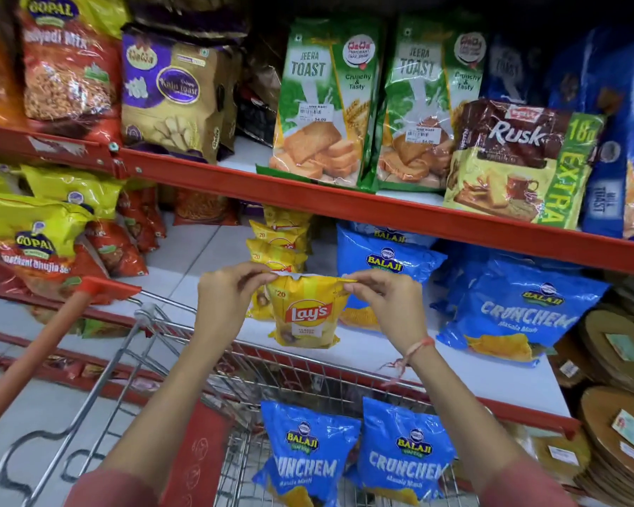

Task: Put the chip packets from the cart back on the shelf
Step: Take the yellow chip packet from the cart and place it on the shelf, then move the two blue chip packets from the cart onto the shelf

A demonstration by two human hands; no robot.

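A yellow Lay's packet hangs upright over the front of the white middle shelf. My left hand pinches its top left corner and my right hand pinches its top right corner. Behind it a row of yellow Lay's packets stands on the shelf. Two blue Balaji Crunchem packets lie in the wire cart below my arms. More blue Balaji packets lean on the shelf to the right.
The red shelf edge runs overhead with Jeera Toast bags and a Rusk pack above it. Yellow and red Gopal bags fill the left. The cart's orange handle crosses the lower left. Round brown stacks sit at right.
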